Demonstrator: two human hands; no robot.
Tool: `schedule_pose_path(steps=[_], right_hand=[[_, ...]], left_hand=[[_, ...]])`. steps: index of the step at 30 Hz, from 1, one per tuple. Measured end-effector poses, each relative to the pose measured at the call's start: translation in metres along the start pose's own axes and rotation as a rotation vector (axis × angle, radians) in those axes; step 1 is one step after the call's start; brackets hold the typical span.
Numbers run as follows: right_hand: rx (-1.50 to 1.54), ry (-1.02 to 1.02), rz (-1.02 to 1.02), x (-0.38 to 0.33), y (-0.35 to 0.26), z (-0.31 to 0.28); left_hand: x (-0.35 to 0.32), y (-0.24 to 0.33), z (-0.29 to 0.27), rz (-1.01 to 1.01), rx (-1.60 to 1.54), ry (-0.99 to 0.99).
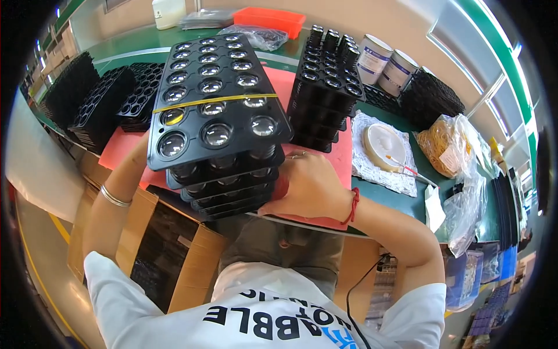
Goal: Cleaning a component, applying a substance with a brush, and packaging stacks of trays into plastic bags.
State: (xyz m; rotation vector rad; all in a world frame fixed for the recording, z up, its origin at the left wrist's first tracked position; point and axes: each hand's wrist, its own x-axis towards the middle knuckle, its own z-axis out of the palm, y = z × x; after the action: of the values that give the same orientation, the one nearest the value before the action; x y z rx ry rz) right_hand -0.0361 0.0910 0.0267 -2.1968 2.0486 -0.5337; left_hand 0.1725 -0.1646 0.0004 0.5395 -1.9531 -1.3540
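Note:
A tall stack of black plastic trays (195, 128) tilts up in front of me, with round clear lenses in the wells of its top tray. A yellow rubber band (232, 100) runs across the top. My right hand (311, 183) grips the stack's lower right side, thumb toward its bottom edge. The left forearm reaches up behind the stack's left side, and the stack hides that hand. Just beyond my right hand stands another black tray stack (325, 99), with black cylindrical parts standing in its far wells. A pink mat (343, 174) lies beneath.
Further black trays (102, 102) stand at the left. To the right are a round dish with a brush (383, 145) on a white cloth, two cans (372, 58) and a bag of rubber bands (442, 145). An orange-red bin (270, 22) sits at the back; an open carton (195, 256) is below the table edge.

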Motion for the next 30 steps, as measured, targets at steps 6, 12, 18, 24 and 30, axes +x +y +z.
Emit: schedule_pose_path(steps=[6, 12, 18, 24, 30], right_hand=[[0.089, 0.064, -0.025, 0.004, 0.01, 0.003], [0.04, 0.052, -0.126, 0.008, 0.022, 0.006], [0.028, 0.083, -0.214, 0.001, 0.025, 0.005], [0.121, 0.165, -0.229, -0.001, 0.033, 0.014], [0.179, 0.388, -0.174, -0.013, 0.031, 0.022]], left_hand=[[-0.009, -0.022, -0.027, -0.003, 0.045, -0.031], [0.021, -0.038, -0.069, -0.013, 0.109, -0.06], [0.038, -0.044, -0.079, 0.0, 0.164, -0.092], [0.066, -0.033, -0.042, 0.038, 0.203, -0.127], [0.0, -0.044, -0.04, 0.075, 0.241, -0.157]])
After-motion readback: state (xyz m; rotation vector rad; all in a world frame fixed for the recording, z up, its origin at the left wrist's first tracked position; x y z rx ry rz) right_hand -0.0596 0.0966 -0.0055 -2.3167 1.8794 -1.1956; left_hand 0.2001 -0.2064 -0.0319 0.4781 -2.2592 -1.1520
